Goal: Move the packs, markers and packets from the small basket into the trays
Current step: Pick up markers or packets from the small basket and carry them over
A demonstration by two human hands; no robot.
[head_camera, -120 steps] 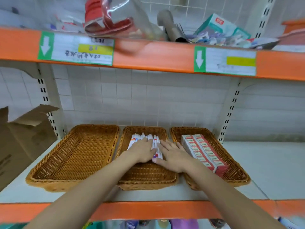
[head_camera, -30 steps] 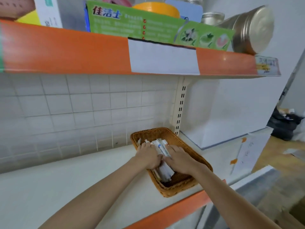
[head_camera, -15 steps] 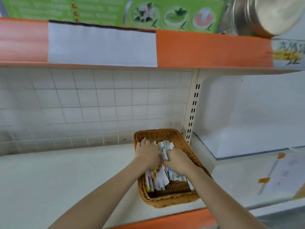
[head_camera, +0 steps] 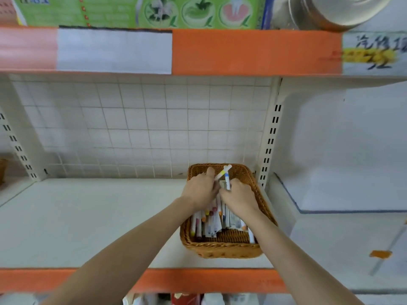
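Note:
A small brown wicker basket (head_camera: 222,248) stands at the right end of the white shelf, against a slotted upright. It holds several white markers (head_camera: 208,223) with coloured caps and some white packets. Both my hands are inside it, side by side. My left hand (head_camera: 201,191) grips a bundle of markers, and one yellow-banded marker (head_camera: 222,172) sticks up from its fingers. My right hand (head_camera: 239,198) is curled round more markers; a blue-banded one (head_camera: 227,180) points up from it. My hands hide the middle of the pile.
The white shelf (head_camera: 88,216) stretches bare to the left of the basket. An orange-edged upper shelf (head_camera: 253,51) hangs overhead with a green box and a metal pot on it. A slotted upright (head_camera: 269,142) stands right behind the basket. A wicker edge (head_camera: 2,170) shows at far left.
Four seconds ago my hands lay on markers in the middle tray of three. The view has since swung right to the small basket, where my fingers have closed on markers and lifted two ends up.

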